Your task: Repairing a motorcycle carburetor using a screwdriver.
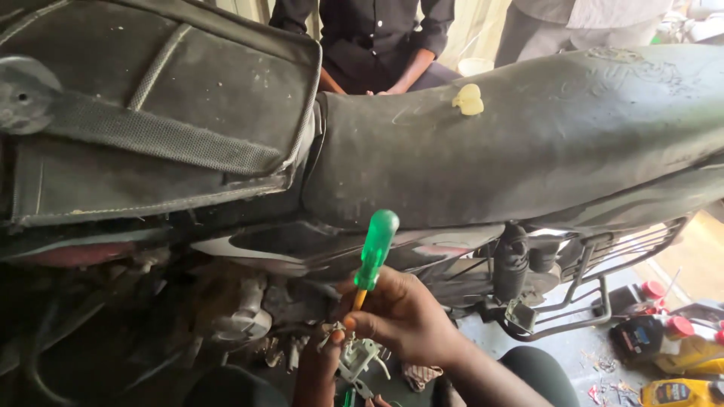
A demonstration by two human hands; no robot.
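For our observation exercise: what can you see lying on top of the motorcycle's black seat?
On the seat lies one small pale yellow piece, near its far edge. Nothing else rests there. The seat's far side is hidden, so anything beyond that edge cannot be seen.

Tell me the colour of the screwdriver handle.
Translucent green, on the screwdriver in the right hand; head view.

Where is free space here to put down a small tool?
The black seat is mostly bare, apart from a pale yellow piece near its far edge. The floor at the lower right is crowded with bottles. Under the seat, around the right hand with the green screwdriver, parts are packed tight.
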